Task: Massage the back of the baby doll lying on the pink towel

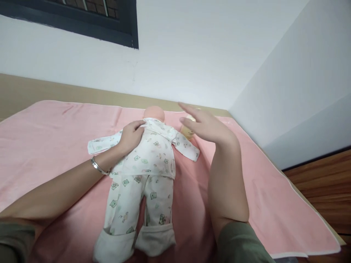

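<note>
A baby doll (154, 113) in white printed pajamas (149, 157) lies on a pink cloth (197, 190), with its bald head toward the wall and no face showing. My left hand (132, 135) rests on the shoulder and upper side of the pajama top, fingers stretched out flat. My right hand (204, 125) is raised to the right of the doll, fingers apart and holding nothing. Behind its fingers stands a small yellowish bottle (187, 130), partly hidden by the hand. The pajama sleeves spread to both sides, and the trouser legs end in wide folded cuffs near me.
The cloth covers a light wooden surface (55, 87) that meets a white wall (197, 54). A dark-framed window (128, 25) is set in the wall at upper left. Brown wood-grain panelling (323, 186) lies beyond the right edge.
</note>
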`<state>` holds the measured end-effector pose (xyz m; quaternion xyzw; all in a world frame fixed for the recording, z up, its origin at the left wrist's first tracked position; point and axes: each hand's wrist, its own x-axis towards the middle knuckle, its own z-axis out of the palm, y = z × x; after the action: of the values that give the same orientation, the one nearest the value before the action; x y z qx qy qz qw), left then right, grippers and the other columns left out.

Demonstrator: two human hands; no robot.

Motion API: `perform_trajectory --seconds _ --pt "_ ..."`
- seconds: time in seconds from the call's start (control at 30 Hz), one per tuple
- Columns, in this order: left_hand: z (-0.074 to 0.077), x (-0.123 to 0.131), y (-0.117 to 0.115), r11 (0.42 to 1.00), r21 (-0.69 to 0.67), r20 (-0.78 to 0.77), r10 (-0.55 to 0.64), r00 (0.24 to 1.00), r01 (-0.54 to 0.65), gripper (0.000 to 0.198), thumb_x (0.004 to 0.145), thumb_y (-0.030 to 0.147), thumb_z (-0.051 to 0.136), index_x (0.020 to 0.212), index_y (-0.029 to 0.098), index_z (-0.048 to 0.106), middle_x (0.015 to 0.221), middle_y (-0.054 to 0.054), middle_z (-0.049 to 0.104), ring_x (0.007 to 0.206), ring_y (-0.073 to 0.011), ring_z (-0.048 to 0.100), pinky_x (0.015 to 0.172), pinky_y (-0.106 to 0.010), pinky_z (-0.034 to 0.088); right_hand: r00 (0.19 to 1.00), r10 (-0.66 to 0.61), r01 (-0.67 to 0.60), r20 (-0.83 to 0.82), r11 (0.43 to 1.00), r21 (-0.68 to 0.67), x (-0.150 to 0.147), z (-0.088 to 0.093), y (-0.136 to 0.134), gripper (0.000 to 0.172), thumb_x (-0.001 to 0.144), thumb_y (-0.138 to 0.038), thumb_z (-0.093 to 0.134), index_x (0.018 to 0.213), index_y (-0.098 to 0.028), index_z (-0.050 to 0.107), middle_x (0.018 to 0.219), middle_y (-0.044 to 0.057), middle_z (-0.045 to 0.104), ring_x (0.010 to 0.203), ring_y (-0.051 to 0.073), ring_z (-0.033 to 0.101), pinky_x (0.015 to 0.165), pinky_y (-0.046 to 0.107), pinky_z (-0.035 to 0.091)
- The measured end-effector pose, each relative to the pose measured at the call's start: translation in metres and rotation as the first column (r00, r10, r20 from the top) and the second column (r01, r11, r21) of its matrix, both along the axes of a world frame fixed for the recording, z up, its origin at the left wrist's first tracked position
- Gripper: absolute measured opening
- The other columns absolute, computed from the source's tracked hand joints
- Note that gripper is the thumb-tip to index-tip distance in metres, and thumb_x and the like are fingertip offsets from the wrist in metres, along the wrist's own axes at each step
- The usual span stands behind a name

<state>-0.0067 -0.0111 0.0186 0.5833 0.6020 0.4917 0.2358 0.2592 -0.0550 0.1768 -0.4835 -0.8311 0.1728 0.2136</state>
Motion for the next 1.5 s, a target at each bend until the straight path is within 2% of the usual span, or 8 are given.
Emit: perform_trajectory --seconds 0.27,0.37,0.53,0.73,1.0,1.2,1.4,1.5 --pt "0.050 0.026 0.022 0.995 -0.095 0.250 0.022 0.968 0.002 0.037 0.078 0.037 0.060 0.105 0.019 0.076 0.117 -0.013 0.077 0.118 -0.0337 0.069 0.110 -0.054 0.054 0.931 -0.273 0.328 -0.240 0.917 0.229 0.058 -0.002 0.030 0.062 0.100 -0.047 0.039 0.159 -0.027 0.041 0.168 0.004 0.040 0.154 0.033 0.041 0.125 0.064 0.039" --pt "0.072 0.057 0.030 0.984 -0.010 0.422 -0.159 0.892 0.180 0.042 0.083 0.043 0.054 0.107 0.016 0.075 0.128 -0.015 0.073 0.128 -0.0315 0.065 0.117 -0.050 0.051 0.908 -0.328 0.396 -0.263 0.876 0.276 0.054 -0.012 0.048 0.064 0.100 -0.044 0.035 0.161 -0.023 0.038 0.170 0.007 0.036 0.158 0.032 0.036 0.128 0.063 0.035" --pt "0.097 0.105 0.051 0.849 -0.035 0.611 -0.400 0.683 0.528 0.069 0.093 0.058 0.032 0.133 0.011 0.064 0.139 -0.021 0.065 0.140 -0.0305 0.058 0.118 -0.050 0.050 0.918 -0.364 0.395 -0.155 0.862 0.319 0.033 -0.036 0.077 0.068 0.104 -0.050 0.032 0.165 -0.021 0.025 0.176 0.010 0.016 0.165 0.030 0.013 0.132 0.064 0.017" --pt "0.107 0.148 0.063 0.849 -0.054 0.789 -0.286 0.543 0.525 0.067 0.097 0.055 0.028 0.143 0.012 0.050 0.131 -0.020 0.064 0.127 -0.0266 0.066 0.110 -0.042 0.055 0.961 -0.277 0.272 -0.004 0.940 0.204 0.023 -0.063 0.096 0.066 0.106 -0.051 0.026 0.161 -0.015 0.035 0.175 0.015 0.019 0.165 0.028 0.013 0.133 0.065 0.001" --pt "0.108 0.160 0.060 0.837 -0.049 0.929 -0.163 0.333 0.545 0.051 0.098 0.045 0.036 0.131 0.010 0.052 0.111 -0.017 0.070 0.110 -0.0234 0.072 0.101 -0.037 0.060 0.914 -0.406 0.402 -0.021 0.895 0.195 0.009 -0.064 0.089 0.064 0.107 -0.050 0.023 0.151 -0.012 0.049 0.168 0.017 0.038 0.164 0.032 0.016 0.129 0.073 0.002" --pt "0.109 0.125 0.026 0.812 -0.113 0.882 -0.182 0.434 0.572 0.055 0.094 0.044 0.044 0.138 0.012 0.049 0.138 -0.020 0.063 0.136 -0.0243 0.061 0.116 -0.037 0.053 0.894 -0.446 0.446 -0.043 0.875 0.187 0.011 -0.066 0.091 0.055 0.107 -0.049 0.023 0.136 -0.021 0.060 0.161 0.013 0.049 0.160 0.033 0.028 0.126 0.078 0.006" --pt "0.123 0.057 -0.003 0.832 -0.034 0.574 -0.437 0.692 0.553 0.059 0.097 0.046 0.032 0.142 0.016 0.055 0.135 -0.018 0.066 0.141 -0.0320 0.057 0.116 -0.056 0.052 0.842 -0.537 0.538 -0.062 0.823 0.181 0.004 -0.061 0.096 0.049 0.105 -0.046 0.026 0.099 -0.023 0.069 0.129 0.012 0.073 0.137 0.032 0.054 0.124 0.078 0.013" --pt "0.137 0.029 -0.018 0.828 -0.015 0.506 -0.477 0.718 0.561 0.058 0.098 0.042 0.031 0.144 0.016 0.056 0.139 -0.016 0.063 0.146 -0.0331 0.053 0.115 -0.060 0.049 0.821 -0.566 0.568 -0.073 0.799 0.195 -0.001 -0.061 0.096 0.043 0.104 -0.042 0.027 0.096 -0.023 0.066 0.128 0.012 0.072 0.133 0.032 0.054 0.123 0.074 0.020"
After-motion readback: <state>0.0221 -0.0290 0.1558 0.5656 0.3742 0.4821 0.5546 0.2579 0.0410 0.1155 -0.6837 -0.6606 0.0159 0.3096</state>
